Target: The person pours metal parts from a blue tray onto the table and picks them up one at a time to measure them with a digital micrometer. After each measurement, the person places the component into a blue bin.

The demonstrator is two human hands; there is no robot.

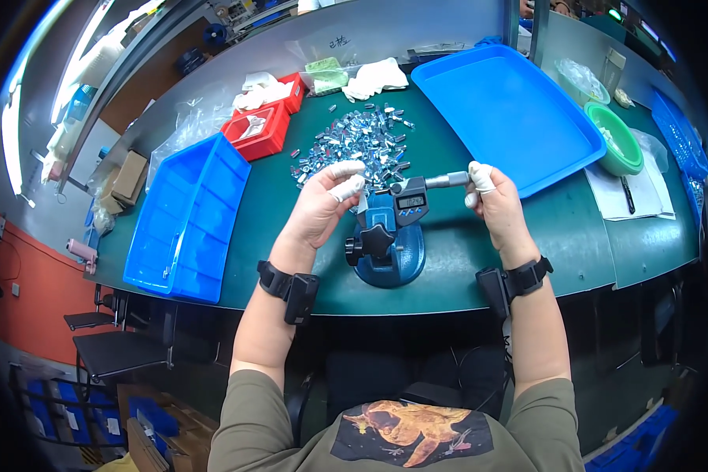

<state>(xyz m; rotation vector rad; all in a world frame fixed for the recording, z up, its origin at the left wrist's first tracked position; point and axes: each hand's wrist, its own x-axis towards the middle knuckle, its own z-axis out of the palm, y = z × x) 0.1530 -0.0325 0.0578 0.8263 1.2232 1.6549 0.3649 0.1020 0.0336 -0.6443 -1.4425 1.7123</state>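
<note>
A digital micrometer (411, 203) with a small screen is clamped in a blue stand (393, 263) on the green table. My right hand (497, 206) pinches the end of its silver thimble (447, 181) between thumb and finger. At the opposite side, by the measuring jaws, my left hand (320, 206) has thumb and forefinger closed; what sits between them, if anything, is too small to make out. White finger cots cover fingertips on both hands. Just beyond the micrometer lies a heap of small shiny metal parts (358, 141).
Left of the heap stand a deep blue bin (187, 228) and red boxes (269, 130) holding white cloths. A large blue tray (511, 110) lies at the right, beside green bowls (617, 145) and paper with a pen (628, 195). A white cloth (376, 79) rests at the back.
</note>
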